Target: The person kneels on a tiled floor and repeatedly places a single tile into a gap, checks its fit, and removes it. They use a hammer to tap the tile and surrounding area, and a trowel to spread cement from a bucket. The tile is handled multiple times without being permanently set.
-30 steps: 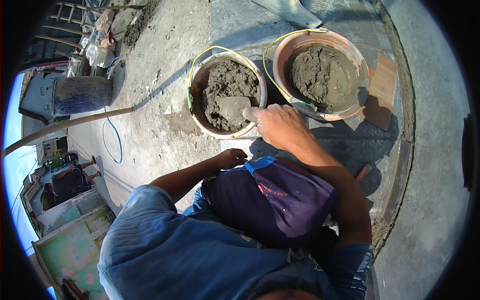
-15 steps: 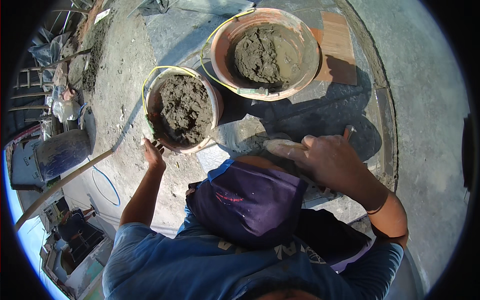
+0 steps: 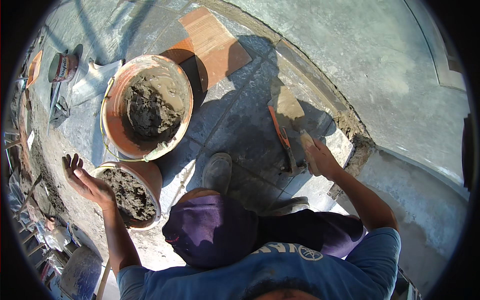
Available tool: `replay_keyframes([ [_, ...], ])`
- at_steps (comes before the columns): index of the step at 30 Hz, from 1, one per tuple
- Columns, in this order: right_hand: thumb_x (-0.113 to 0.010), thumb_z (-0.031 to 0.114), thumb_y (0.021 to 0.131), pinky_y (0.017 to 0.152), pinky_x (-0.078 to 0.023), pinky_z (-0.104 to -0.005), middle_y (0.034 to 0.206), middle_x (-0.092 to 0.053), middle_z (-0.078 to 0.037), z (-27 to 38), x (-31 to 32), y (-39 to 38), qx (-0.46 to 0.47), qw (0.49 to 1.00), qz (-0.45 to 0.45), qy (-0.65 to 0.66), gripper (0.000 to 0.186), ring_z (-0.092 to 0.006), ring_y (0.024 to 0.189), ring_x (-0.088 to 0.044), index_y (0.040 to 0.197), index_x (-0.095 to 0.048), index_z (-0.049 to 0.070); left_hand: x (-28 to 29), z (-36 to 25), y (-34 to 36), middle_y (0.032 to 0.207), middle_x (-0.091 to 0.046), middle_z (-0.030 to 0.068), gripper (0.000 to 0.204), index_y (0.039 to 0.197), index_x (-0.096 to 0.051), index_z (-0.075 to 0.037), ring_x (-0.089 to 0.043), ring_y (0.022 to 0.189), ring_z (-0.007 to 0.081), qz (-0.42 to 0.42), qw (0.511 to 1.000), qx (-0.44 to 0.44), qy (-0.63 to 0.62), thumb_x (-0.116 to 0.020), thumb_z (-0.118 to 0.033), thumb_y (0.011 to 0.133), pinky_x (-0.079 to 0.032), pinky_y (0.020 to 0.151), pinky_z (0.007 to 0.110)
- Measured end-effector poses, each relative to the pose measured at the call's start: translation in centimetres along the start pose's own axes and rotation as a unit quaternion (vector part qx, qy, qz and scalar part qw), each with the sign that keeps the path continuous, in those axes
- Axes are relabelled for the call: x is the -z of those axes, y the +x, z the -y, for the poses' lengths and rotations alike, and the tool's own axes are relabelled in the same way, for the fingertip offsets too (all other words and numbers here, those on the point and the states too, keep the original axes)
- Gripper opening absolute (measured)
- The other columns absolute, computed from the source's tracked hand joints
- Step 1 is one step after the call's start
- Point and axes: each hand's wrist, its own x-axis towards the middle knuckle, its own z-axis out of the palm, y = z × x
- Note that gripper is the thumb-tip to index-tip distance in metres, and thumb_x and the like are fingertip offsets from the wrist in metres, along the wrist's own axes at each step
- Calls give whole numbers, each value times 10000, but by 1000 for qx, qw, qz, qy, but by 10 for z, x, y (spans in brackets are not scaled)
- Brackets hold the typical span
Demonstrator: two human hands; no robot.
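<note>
In my right hand (image 3: 320, 159) is a trowel (image 3: 286, 101), its wooden handle wrapped by my fingers. Its flat grey blade points away over the dark tiles, with no heap of mortar showing on it. Just left of the handle lies a tool with an orange handle and dark metal head (image 3: 290, 167), apparently a hammer. My left hand (image 3: 89, 186) is open and empty, fingers spread, by the outer rim of a smaller bucket (image 3: 154, 175) of grey mortar. Beyond that stands a larger orange bucket (image 3: 116, 131) holding wet mortar and some water.
Two flat brown tiles (image 3: 212, 47) lie behind the large bucket. A tin can (image 3: 63, 67) stands at the far left. My boot (image 3: 217, 172) is on the tiles near the buckets. A raised concrete edge (image 3: 312, 75) curves along the right, and a long pole (image 3: 103, 280) lies lower left.
The view has turned right, so both buckets now appear farther left. My right hand has moved out to the right with the trowel. The trowel's blade and the orange-handled tool now show clearly.
</note>
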Motion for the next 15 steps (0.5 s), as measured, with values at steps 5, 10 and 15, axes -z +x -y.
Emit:
replay_keyframes([
  [5, -638, 51, 903, 560, -551, -326, 962, -588, -125, 20, -100, 76, 55, 978, -73, 190, 466, -176, 657, -642, 1266, -347, 25, -46, -35, -19, 1460, -431, 300, 590, 1488, -289, 97, -503, 1294, 391, 88, 991, -18, -104, -358, -327, 1083, -376, 1101, 503],
  [10, -633, 66, 922, 539, -525, -322, 937, -572, -101, 57, -164, 140, 95, 948, -141, 268, 370, -174, 639, -612, 1186, -375, 72, -47, -23, -36, 1416, -456, 313, 629, 1497, -273, 107, -523, 1250, 387, 127, 983, 12, -135, -370, -349, 1075, -394, 1075, 497],
  [15, -644, 91, 939, 536, -496, -323, 878, -523, -63, 86, -185, 176, 91, 906, -149, 387, 318, -162, 624, -566, 1153, -410, 106, -53, -29, -32, 1384, -499, 293, 676, 1507, -289, 77, -544, 1229, 348, 128, 980, 59, -137, -382, -428, 1068, -397, 1066, 465],
])
